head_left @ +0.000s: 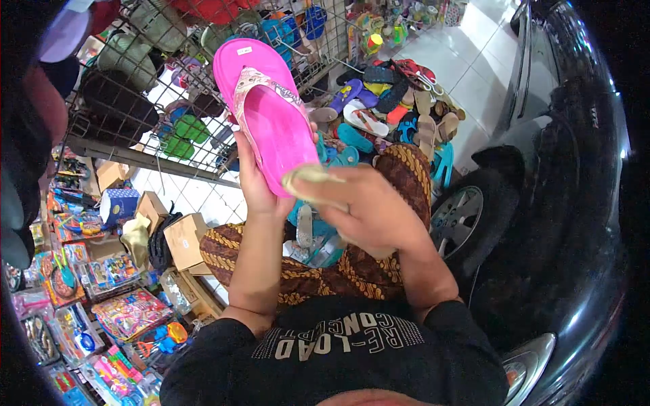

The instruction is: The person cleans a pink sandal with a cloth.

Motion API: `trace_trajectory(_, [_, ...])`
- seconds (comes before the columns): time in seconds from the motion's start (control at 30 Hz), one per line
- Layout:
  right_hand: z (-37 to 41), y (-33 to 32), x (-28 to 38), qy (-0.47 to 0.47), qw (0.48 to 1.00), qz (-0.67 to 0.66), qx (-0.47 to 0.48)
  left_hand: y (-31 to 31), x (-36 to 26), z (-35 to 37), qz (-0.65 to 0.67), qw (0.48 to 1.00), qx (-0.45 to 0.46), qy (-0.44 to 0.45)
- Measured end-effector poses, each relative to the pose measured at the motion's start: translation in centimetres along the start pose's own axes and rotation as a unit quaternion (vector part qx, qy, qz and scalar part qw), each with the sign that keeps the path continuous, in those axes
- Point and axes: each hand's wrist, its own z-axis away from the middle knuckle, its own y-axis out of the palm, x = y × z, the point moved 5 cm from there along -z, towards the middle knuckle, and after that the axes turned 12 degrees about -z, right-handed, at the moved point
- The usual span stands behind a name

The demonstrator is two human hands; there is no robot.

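My left hand (254, 176) grips a bright pink flip-flop (277, 135) from beneath, near its heel end. The flip-flop is tilted with its sole top facing me and its toe pointing up; a patterned strap (254, 80) crosses it and a small white sticker sits at the toe. My right hand (369, 206) is closed around a pale yellow, cloth-like piece (315, 183), blurred by motion, which overlaps the heel edge of the flip-flop. Both arms reach forward above my lap, covered in brown patterned fabric (325, 283).
A heap of mixed sandals (379, 101) lies on the tiled floor ahead, with more around my legs. A wire rack (128, 81) with hats stands ahead left. Packaged toys (128, 308) and cardboard boxes (183, 240) fill the left side. A black car (548, 223) is close on my right.
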Motion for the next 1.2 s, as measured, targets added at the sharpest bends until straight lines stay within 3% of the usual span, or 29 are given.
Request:
trace_trajectory(0.07, [0.5, 1.1, -0.1, -0.075, 0.980, -0.130, 0.127, 0.4, 0.0, -0.4, 0.055, 0.998, 0.001, 0.002])
trace_trajectory(0.1, [0.6, 1.3, 1.0, 0.009, 0.964, -0.146, 0.220, 0.6, -0.2, -0.7, 0.041, 0.999, 0.033, 0.004])
trace_trajectory(0.23, [0.5, -1.4, 1.6, -0.051, 0.964, -0.246, 0.093, 1.9, -0.4, -1.0, 0.191, 0.973, 0.116, -0.050])
trace_trajectory(0.27, [0.7, -2.4, 1.6, -0.027, 0.965, -0.257, 0.054, 2.0, -0.4, -0.9, 0.186, 0.973, 0.127, -0.054])
trace_trajectory(0.33, [0.5, -3.6, 2.1, -0.015, 0.985, -0.170, -0.039, 2.2, -0.5, -0.7, 0.176, 0.971, 0.149, -0.061])
trace_trajectory(0.43, [0.2, -1.9, 1.9, 0.063, 0.994, 0.060, -0.061, 2.6, -0.3, -0.6, 0.149, 0.978, 0.141, -0.047])
trace_trajectory(0.57, [0.6, -0.3, 1.7, -0.064, 0.997, 0.035, -0.014, 1.6, 0.7, -0.4, 0.144, 0.980, 0.120, -0.059])
trace_trajectory(0.6, [0.7, -0.6, 1.8, -0.040, 0.999, -0.001, -0.006, 1.5, 0.9, -0.1, 0.143, 0.981, 0.120, -0.059])
trace_trajectory(0.63, [0.7, -1.0, 2.3, -0.015, 0.999, -0.037, 0.001, 1.2, 1.0, 0.2, 0.111, 0.989, 0.092, -0.040])
trace_trajectory(0.7, [0.5, -1.5, 2.1, -0.017, 0.995, -0.051, -0.084, 0.9, 1.2, 0.6, 0.058, 0.993, 0.091, -0.049])
trace_trajectory(0.77, [0.6, -1.3, 1.7, 0.058, 0.989, 0.066, -0.123, 0.9, 1.7, 1.1, 0.009, 0.992, 0.119, -0.036])
trace_trajectory(0.8, [0.6, -1.3, 1.6, 0.094, 0.978, 0.124, -0.141, 0.7, 2.1, 1.3, -0.048, 0.995, 0.082, -0.034])
trace_trajectory(0.93, [-0.3, -1.4, 1.4, -0.001, 0.943, 0.227, -0.243, -0.4, 3.6, 2.0, -0.208, 0.977, -0.016, -0.041])
trace_trajectory(1.0, [-0.6, -1.2, 1.1, -0.002, 0.958, 0.224, -0.177, -0.5, 4.3, 2.7, -0.181, 0.978, -0.058, -0.086])
trace_trajectory(1.07, [-0.8, -0.8, 1.3, -0.050, 0.972, 0.200, -0.109, -0.3, 3.5, 2.6, -0.131, 0.986, -0.023, -0.101])
trace_trajectory(1.2, [0.3, 1.0, 0.6, -0.025, 0.993, 0.111, -0.010, -1.5, 1.8, 1.7, -0.026, 0.994, 0.061, -0.091])
